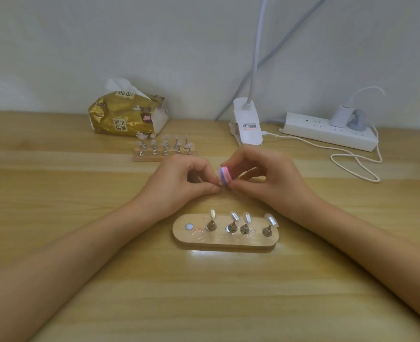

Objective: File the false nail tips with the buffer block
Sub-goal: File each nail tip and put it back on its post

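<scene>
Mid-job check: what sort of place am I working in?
Likely a home or hobby nail-craft desk, not a salon: a wooden table against a bare wall, nail tips on a near stand and a far stand, a clip lamp, a power strip and a tissue pack.

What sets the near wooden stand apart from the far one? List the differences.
The near stand has one row, four metal holders and a white disc with no holder at its left end; the far stand carries two crowded rows. The near stand lies closest to the person; the far stand sits by the tissue pack. Both are wood and hold clear nail tips.
</scene>
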A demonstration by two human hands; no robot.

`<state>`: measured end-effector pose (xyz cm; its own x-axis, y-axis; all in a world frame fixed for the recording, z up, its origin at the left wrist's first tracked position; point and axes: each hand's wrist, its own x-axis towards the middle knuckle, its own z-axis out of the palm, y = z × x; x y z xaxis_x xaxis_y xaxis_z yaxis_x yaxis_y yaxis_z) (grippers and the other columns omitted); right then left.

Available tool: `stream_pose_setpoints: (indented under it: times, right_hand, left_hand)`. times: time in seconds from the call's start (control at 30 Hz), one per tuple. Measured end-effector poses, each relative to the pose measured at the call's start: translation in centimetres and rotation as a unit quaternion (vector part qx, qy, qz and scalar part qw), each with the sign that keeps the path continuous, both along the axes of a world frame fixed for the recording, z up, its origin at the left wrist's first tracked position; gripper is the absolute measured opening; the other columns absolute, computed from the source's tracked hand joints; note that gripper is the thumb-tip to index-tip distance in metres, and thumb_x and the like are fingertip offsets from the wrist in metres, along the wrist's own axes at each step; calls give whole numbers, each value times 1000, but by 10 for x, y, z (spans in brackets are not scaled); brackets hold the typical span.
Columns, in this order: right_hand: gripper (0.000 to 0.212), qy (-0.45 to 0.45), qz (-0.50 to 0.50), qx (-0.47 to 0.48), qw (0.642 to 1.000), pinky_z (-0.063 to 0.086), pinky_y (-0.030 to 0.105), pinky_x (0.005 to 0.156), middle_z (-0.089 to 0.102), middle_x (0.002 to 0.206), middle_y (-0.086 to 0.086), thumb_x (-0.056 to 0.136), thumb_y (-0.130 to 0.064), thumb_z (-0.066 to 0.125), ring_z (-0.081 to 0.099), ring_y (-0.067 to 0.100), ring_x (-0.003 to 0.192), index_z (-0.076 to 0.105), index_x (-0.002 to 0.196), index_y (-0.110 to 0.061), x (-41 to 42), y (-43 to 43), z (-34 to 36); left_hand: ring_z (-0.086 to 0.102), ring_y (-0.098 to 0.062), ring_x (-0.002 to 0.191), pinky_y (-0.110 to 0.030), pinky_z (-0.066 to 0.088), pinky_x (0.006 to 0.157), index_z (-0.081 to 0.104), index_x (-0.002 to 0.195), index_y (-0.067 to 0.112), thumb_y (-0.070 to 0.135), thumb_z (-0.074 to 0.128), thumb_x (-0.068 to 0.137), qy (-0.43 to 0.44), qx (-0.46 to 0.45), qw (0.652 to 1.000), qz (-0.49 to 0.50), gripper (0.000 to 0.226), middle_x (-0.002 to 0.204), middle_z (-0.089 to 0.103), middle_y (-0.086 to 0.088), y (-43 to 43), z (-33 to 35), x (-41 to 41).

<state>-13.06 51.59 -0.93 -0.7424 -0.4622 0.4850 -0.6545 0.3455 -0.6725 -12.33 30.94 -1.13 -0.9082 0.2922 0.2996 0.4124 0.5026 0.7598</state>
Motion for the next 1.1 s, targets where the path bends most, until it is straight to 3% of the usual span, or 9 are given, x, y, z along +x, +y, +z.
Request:
stream_pose_setpoints:
  times: [0.23,0.33,0.47,0.6,0.7,0.8,0.9,0.97,1.1]
  right_hand:
    - [9,17,9,15,1000,56,43,84,74,96,1,90,-11,75,71,18,92,71,98,-11,-1,1,0]
    - [7,40,18,25,999,57,42,83,73,97,1,92,-14,74,70,19,91,71,98,-12,-1,1,-1]
    - [8,37,12,9,999,58,41,83,73,96,0,92,-13,74,71,19,91,71,99,-12,-1,1,-1]
    - [5,27,23,24,999,58,39,81,73,97,2,93,-15,73,70,18,90,69,96,-13,-1,0,-1]
    - [6,58,22,16,998,57,39,82,72,96,3,93,-14,72,69,20,90,70,98,-11,0,-1,-1]
    - [9,34,29,20,999,57,41,82,72,97,4,92,-15,73,69,19,91,70,98,-9,0,-1,-1]
    - [10,61,21,14,998,57,41,83,73,97,4,91,-13,74,69,19,91,71,100,-7,0,1,-1]
    - [9,56,26,28,998,56,40,83,73,97,3,92,-12,73,68,19,91,71,99,-9,1,0,-2]
    - [10,56,21,22,998,56,40,86,73,100,3,92,-10,73,70,19,93,71,102,-9,-1,1,-1]
  left_hand:
    - [64,-23,73,-33,51,72,74,77,12,12,81,77,0,-4,1000,-4,7,77,72,-1,1,1,1]
    - [60,-15,66,-27,49,68,74,77,14,12,81,77,-3,-4,1000,-7,7,72,69,9,1,2,3]
    - [56,-5,62,-23,46,63,74,78,11,11,81,77,-10,-2,1000,-10,7,71,69,8,1,2,3]
    - [53,0,59,-10,41,59,74,80,8,10,80,78,-20,3,1000,-12,7,62,63,23,1,1,2]
    - [53,-1,59,-12,40,58,74,83,7,12,80,78,-24,-2,1000,-13,9,65,64,16,2,2,2]
    - [52,-2,60,-12,39,59,74,82,7,13,80,79,-27,2,1000,-17,9,68,66,12,1,2,2]
    - [47,-6,60,-15,38,58,75,85,9,15,81,78,-45,5,999,-19,11,71,65,-4,1,2,3]
    - [43,-2,56,-12,36,55,75,85,8,16,81,77,-56,12,998,-16,13,68,59,3,1,2,3]
    - [42,-4,55,-12,36,53,76,82,11,16,83,76,-78,16,997,-7,11,67,54,-2,1,4,3]
